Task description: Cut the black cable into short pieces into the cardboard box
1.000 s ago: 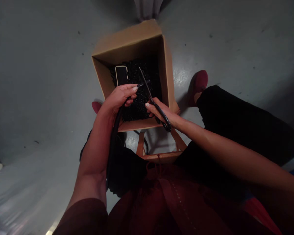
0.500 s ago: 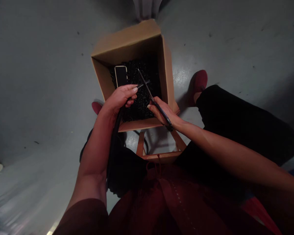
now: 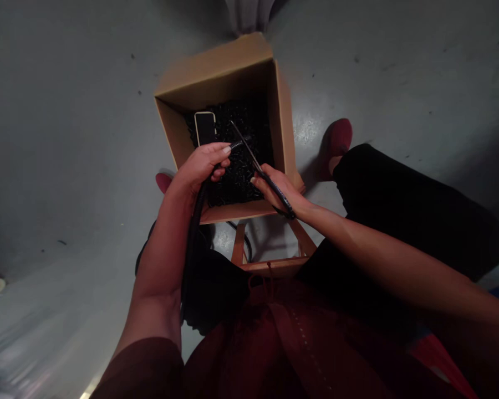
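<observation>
Here, at the frame's centre, the left hand [image 3: 199, 166] clenches a black corrugated tube [image 3: 193, 233] over the open brown cardboard box [image 3: 283, 116] of black cut pieces, while the right hand [image 3: 276, 188] grips black-handled scissors [image 3: 258, 166], blades at the tube's tip.

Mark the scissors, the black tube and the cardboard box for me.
scissors [image 3: 270, 185]: head view, on the dark handle shank in the right hand.
black tube [image 3: 236, 145]: head view, on the ribbed end sticking out past the left hand's fingers.
cardboard box [image 3: 218, 64]: head view, on the far wall's outer face.
</observation>
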A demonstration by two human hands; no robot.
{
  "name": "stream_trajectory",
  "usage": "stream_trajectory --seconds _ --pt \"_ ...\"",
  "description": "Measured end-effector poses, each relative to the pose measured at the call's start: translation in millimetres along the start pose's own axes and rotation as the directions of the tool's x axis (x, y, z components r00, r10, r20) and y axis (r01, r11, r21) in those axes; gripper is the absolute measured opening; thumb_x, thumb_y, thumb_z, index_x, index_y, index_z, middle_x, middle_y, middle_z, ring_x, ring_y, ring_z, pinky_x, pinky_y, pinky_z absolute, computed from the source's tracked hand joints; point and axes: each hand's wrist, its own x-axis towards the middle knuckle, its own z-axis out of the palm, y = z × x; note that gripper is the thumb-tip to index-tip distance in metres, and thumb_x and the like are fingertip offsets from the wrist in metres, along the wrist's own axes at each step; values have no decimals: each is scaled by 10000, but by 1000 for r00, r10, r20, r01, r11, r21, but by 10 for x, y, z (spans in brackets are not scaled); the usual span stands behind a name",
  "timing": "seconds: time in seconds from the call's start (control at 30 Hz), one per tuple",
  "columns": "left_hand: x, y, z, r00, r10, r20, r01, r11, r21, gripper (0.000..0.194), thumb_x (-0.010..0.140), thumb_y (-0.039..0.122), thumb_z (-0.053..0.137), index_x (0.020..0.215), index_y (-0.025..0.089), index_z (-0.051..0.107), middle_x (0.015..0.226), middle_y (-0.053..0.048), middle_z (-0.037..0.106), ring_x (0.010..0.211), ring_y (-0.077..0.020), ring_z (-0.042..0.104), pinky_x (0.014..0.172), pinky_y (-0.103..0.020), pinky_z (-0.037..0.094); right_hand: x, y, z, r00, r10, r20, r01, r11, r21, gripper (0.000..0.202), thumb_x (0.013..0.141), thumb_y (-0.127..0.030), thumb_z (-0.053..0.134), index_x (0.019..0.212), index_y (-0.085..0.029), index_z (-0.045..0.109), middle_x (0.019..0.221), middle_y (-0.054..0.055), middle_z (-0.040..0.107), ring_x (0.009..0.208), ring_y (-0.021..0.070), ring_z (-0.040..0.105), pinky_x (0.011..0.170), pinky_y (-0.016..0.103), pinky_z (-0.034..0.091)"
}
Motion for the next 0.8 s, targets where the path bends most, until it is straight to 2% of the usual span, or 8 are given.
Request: stream_trajectory --seconds 0.17,0.4,0.5,0.6,0.7,0.8 --pt "8 -6 -3 1000 -5 -29 6 1000 12 264 823 299 640 1015 129 579 600 54 457 403 -15 357 369 -153 209 9 17 12 1000 28 -2 -27 996 80 143 861 -348 469 801 -231 411 675 -1 495 599 155 486 562 275 383" --pt "35 -25 -13 999 7 -47 -6 999 35 274 810 304 649 1014 141 566 606 58 450 406 -18 355 373 -155 216 22 -31 3 976 198 91 -218 901 375 206 899 -397 485 813 -234 394 593 -54 458 430 99 426 400 223 355" --pt "22 -28 0 999 21 -24 -20 999 45 274 810 290 639 1028 139 571 610 55 454 406 -19 354 377 -156 222 53 -47 -22 982 174 67 -186 900 394 215 897 -406 518 842 -222 424 642 -39 503 477 95 474 428 215 397" --pt "-15 -22 46 999 27 40 -30 997 67 264 812 275 623 1031 133 583 617 51 451 412 -19 349 379 -156 220 101 -47 -61 992 123 -17 -104 898 428 238 871 -414 568 897 -212 446 748 -12 561 573 92 534 508 209 452" --pt "-56 -20 115 993 7 115 -18 995 98 240 826 258 597 1029 130 589 624 49 441 422 -17 343 384 -151 217 138 -51 -113 994 82 -70 -35 856 516 291 848 -432 592 956 -213 434 819 0 585 636 97 567 571 222 489" --pt "-83 -30 181 985 -19 173 -2 993 119 210 849 224 559 1034 127 578 634 47 436 436 -18 345 393 -145 231 148 -58 -151 996 53 -70 -3 822 569 313 831 -425 607 981 -218 427 808 -6 580 651 110 580 608 249 510"
